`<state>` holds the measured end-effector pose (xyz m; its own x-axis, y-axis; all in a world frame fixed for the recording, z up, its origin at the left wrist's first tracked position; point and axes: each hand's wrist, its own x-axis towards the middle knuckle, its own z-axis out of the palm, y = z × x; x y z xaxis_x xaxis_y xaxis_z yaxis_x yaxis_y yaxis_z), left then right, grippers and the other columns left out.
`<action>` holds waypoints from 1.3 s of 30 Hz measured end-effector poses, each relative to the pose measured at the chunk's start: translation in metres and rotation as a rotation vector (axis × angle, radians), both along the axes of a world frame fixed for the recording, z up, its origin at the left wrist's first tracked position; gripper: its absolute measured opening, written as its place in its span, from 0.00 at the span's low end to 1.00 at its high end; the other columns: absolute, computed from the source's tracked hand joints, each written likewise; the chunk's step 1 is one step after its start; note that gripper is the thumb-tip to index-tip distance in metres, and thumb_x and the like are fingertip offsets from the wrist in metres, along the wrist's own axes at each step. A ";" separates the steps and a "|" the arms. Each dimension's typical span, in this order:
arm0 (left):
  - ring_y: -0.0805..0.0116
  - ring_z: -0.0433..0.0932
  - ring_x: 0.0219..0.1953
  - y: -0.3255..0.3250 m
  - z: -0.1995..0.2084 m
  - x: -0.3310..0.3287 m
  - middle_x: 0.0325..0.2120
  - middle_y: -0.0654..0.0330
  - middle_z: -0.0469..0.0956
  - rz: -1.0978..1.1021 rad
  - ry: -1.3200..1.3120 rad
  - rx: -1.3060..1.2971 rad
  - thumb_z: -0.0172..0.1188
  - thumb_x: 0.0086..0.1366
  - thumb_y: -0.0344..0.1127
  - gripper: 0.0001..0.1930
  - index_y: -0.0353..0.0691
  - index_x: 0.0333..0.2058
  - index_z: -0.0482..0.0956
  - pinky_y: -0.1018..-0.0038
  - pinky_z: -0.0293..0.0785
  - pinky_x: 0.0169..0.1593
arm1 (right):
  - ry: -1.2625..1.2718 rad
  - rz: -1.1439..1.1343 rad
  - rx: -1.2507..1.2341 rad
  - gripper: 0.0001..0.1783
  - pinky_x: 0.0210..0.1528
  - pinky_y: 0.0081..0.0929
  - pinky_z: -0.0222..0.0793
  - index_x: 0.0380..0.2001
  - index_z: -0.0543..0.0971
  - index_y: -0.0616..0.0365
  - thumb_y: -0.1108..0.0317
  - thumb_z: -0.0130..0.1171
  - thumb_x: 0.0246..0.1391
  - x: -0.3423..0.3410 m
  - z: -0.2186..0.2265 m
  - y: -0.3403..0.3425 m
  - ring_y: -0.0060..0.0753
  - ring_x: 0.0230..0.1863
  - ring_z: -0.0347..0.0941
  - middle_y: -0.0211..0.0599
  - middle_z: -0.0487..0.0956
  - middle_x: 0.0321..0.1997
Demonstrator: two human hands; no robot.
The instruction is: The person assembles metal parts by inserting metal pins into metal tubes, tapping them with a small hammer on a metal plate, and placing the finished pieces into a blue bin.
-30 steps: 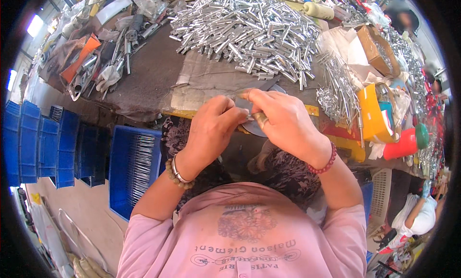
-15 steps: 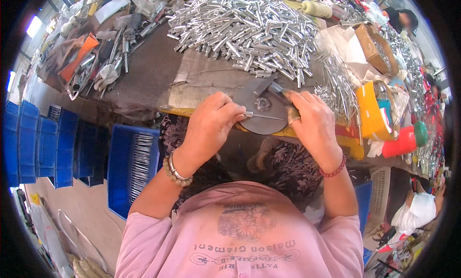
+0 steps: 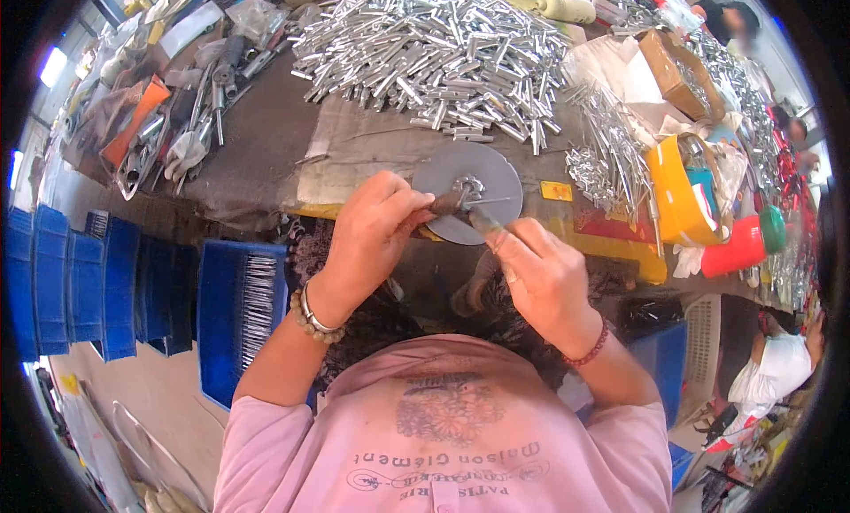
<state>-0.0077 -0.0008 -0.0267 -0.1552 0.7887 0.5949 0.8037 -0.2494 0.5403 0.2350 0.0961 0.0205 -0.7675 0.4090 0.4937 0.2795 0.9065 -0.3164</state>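
Note:
My left hand [image 3: 376,234] is closed in a pinch over the left side of a round grey metal disc [image 3: 496,165]. From its fingertips a thin metal rod [image 3: 496,200] points right across the disc; the hammer hides the rod's held end. My right hand [image 3: 542,270] grips the handle of a small hammer [image 3: 482,221] at the disc's near right. The dark hammer head [image 3: 450,202] lies over the rod close to my left fingertips; whether it touches the rod I cannot tell. A shiny metal lump [image 3: 469,187] sits mid-disc.
A large heap of short metal tubes [image 3: 434,57] covers the far bench. Thin rods [image 3: 611,150] lie to the right, near a yellow container [image 3: 677,194] and a red jar [image 3: 735,252]. Blue bins [image 3: 212,327] stand at the left. Tools [image 3: 212,97] crowd the far left.
My right hand has moved left and nearer, bringing the hammer head from the disc's far side down over the rod by my left fingers. The left hand has shifted slightly left.

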 end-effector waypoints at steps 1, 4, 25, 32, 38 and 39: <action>0.52 0.80 0.36 0.001 -0.001 0.000 0.32 0.55 0.78 0.001 0.005 0.012 0.76 0.59 0.23 0.12 0.39 0.41 0.86 0.62 0.76 0.39 | -0.013 0.004 0.013 0.21 0.35 0.40 0.78 0.51 0.87 0.49 0.77 0.68 0.53 -0.001 0.001 0.001 0.44 0.33 0.81 0.36 0.78 0.37; 0.52 0.79 0.36 -0.001 0.001 0.000 0.33 0.55 0.78 0.000 -0.007 -0.007 0.76 0.59 0.22 0.12 0.38 0.40 0.86 0.62 0.76 0.39 | -0.013 0.002 -0.010 0.24 0.36 0.40 0.78 0.56 0.86 0.50 0.78 0.67 0.54 -0.004 0.007 0.007 0.46 0.34 0.81 0.38 0.78 0.39; 0.63 0.79 0.41 -0.008 -0.003 0.008 0.39 0.57 0.78 0.041 -0.136 -0.055 0.75 0.62 0.22 0.14 0.39 0.47 0.92 0.71 0.77 0.44 | -0.184 -0.132 0.023 0.13 0.38 0.44 0.79 0.39 0.78 0.50 0.74 0.70 0.51 -0.010 0.007 -0.017 0.46 0.36 0.82 0.36 0.80 0.32; 0.67 0.80 0.42 -0.015 0.004 0.028 0.44 0.58 0.82 0.166 -0.107 0.058 0.69 0.69 0.21 0.18 0.40 0.56 0.88 0.74 0.78 0.45 | -0.200 -0.142 0.014 0.10 0.38 0.44 0.79 0.39 0.78 0.51 0.72 0.68 0.55 -0.004 0.005 -0.010 0.46 0.37 0.83 0.38 0.82 0.31; 0.76 0.82 0.39 -0.038 0.000 0.063 0.42 0.61 0.86 0.122 -1.025 -0.259 0.59 0.80 0.31 0.26 0.43 0.74 0.68 0.80 0.79 0.42 | -0.251 -0.067 -0.094 0.10 0.36 0.45 0.80 0.43 0.80 0.52 0.72 0.67 0.58 -0.005 0.011 -0.029 0.48 0.34 0.85 0.40 0.84 0.31; 0.75 0.83 0.39 -0.038 -0.006 0.061 0.42 0.60 0.86 0.101 -1.080 -0.271 0.60 0.80 0.34 0.30 0.44 0.76 0.61 0.78 0.80 0.40 | -0.234 -0.061 -0.158 0.12 0.36 0.45 0.80 0.45 0.80 0.53 0.71 0.67 0.58 -0.007 0.010 -0.034 0.48 0.34 0.85 0.40 0.85 0.32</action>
